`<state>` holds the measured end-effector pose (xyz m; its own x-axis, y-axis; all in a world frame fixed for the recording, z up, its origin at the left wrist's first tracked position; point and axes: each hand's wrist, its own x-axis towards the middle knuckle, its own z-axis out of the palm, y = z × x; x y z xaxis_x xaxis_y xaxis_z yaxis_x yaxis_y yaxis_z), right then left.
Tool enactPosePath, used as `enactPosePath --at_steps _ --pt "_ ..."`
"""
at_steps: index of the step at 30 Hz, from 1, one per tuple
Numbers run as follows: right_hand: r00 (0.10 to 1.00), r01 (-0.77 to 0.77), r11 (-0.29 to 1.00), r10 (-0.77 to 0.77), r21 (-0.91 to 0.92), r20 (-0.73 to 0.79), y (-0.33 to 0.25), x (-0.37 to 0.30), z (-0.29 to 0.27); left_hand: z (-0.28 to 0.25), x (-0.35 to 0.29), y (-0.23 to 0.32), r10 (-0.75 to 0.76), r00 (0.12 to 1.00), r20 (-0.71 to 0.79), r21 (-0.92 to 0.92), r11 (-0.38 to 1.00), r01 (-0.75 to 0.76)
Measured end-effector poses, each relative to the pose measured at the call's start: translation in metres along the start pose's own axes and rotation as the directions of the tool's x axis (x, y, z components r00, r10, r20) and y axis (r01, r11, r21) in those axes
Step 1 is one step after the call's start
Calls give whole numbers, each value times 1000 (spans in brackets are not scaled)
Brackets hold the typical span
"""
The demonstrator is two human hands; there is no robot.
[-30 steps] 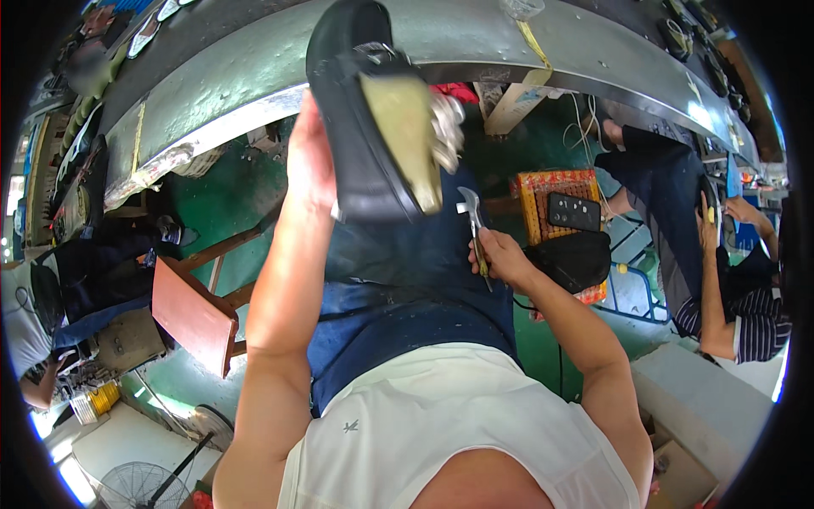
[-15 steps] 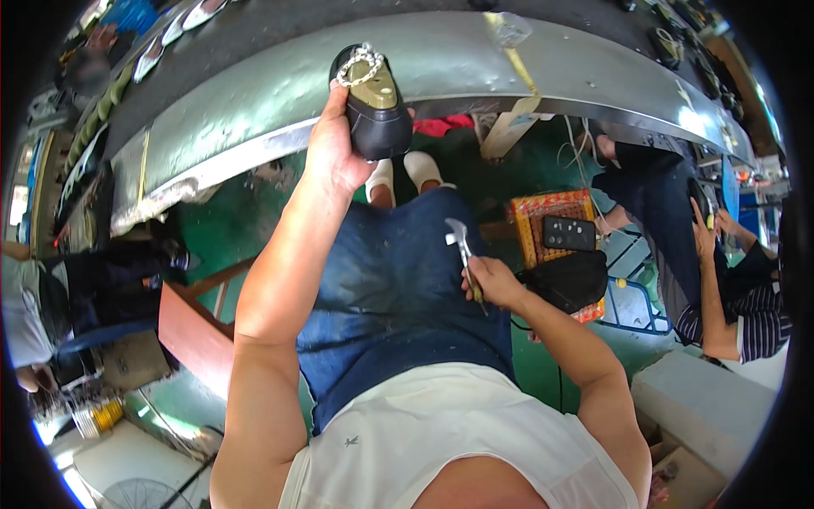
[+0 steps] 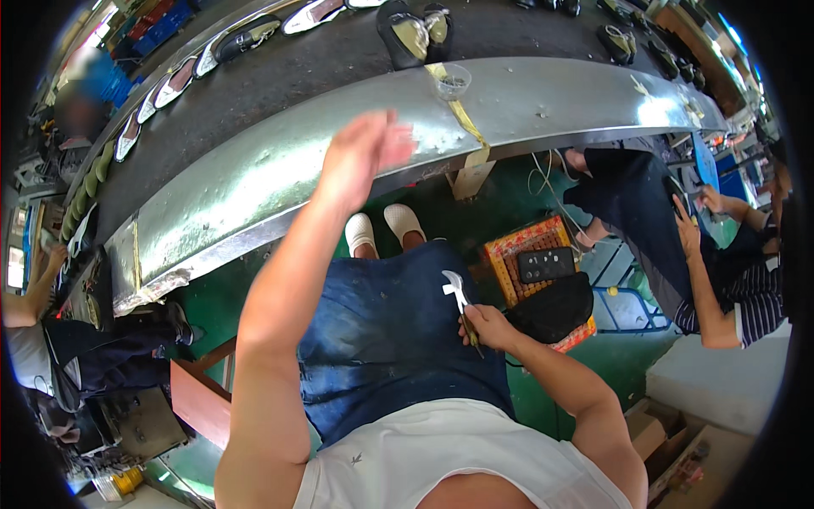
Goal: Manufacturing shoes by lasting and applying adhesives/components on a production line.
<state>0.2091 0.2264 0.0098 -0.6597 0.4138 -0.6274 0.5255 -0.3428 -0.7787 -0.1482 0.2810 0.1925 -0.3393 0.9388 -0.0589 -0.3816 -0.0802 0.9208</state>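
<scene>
Right hand (image 3: pixel 487 327) fingers wrap hammer (image 3: pixel 459 298) handle, head jutting past them above lap (image 3: pixel 381 314); left hand (image 3: pixel 360 154), empty, blurred, fingers loosely spread, two dark shoes (image 3: pixel 407 38) beyond them on surface (image 3: pixel 339 81).

A white sleeveless top (image 3: pixel 415 445) is bearing a small dark mark (image 3: pixel 356 459) at its left chest, while blue denim (image 3: pixel 377 339), faded and smudged in patches, is showing below and white, round-toed clogs (image 3: pixel 359 231) are completing the outfit.

ok so I'm looking at this long workbench (image 3: pixel 288 75): two black-and-tan shoes (image 3: pixel 404 36) up top, a row of white-rimmed shoes (image 3: pixel 175 84) further left, plus a clear plastic cup (image 3: pixel 450 82) on its metal ledge (image 3: pixel 212 165).
</scene>
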Motion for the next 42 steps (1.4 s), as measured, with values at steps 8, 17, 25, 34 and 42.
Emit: enactPosePath --at_steps 8,17,25,34,42 --pt "995 15 999 -18 31 98 -6 10 4 -86 -178 -110 -218 947 -237 398 867 299" --pt "675 571 256 -688 -780 268 -124 -7 6 -109 -181 -62 75 971 -228 429 903 31" --pt "442 146 -131 -878 -981 183 -365 77 -72 -138 -90 18 629 773 85 989 41 -143" --pt "646 14 -252 -736 -967 202 -475 237 -126 -143 -69 14 582 806 108 991 -124 -43" --pt "676 17 -127 -730 -992 105 -498 277 -180 -145 -70 22 550 833 58 997 -79 -18"
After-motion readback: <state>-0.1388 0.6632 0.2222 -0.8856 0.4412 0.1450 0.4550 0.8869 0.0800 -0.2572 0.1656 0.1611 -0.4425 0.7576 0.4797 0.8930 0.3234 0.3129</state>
